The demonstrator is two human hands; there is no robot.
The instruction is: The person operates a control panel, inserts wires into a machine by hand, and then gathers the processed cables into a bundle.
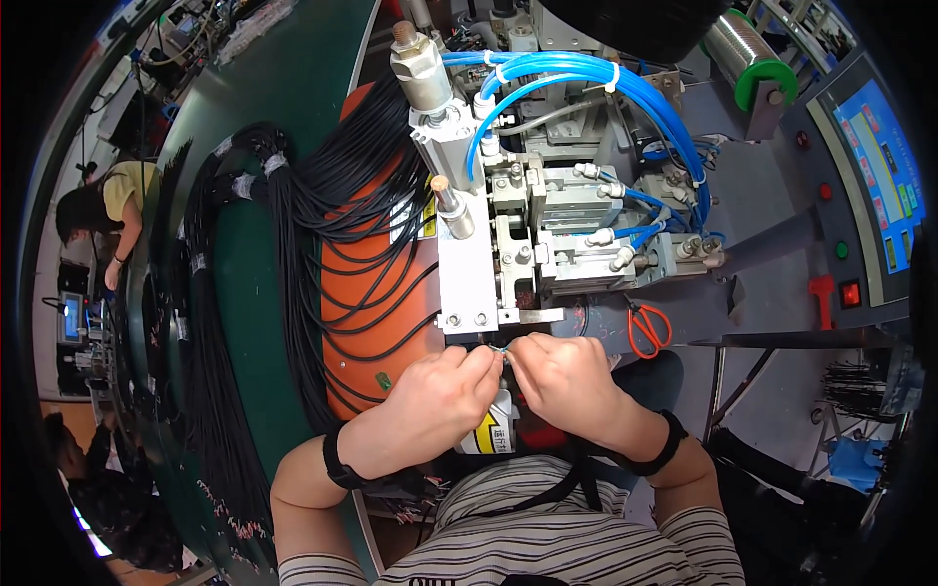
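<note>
My left hand (442,393) and my right hand (569,379) meet fingertip to fingertip just below the front of a silver pneumatic machine (471,269). Both are closed in a pinch. Between the fingertips show thin coloured wires (501,350), bluish-green; the fingers hide most of their length. Black cables (376,269) fan out across an orange board (381,317) to the left of the machine, and several of their ends run toward its front. Which cable the pinched wires belong to, I cannot tell.
Red-handled scissors (649,330) lie right of my hands. Thick bundles of black cable (210,342) rest on the green table (249,293). Blue air hoses (586,66) arch over the machine. A solder-like wire spool (750,61) and a touchscreen panel (874,176) stand right. Two people work far left.
</note>
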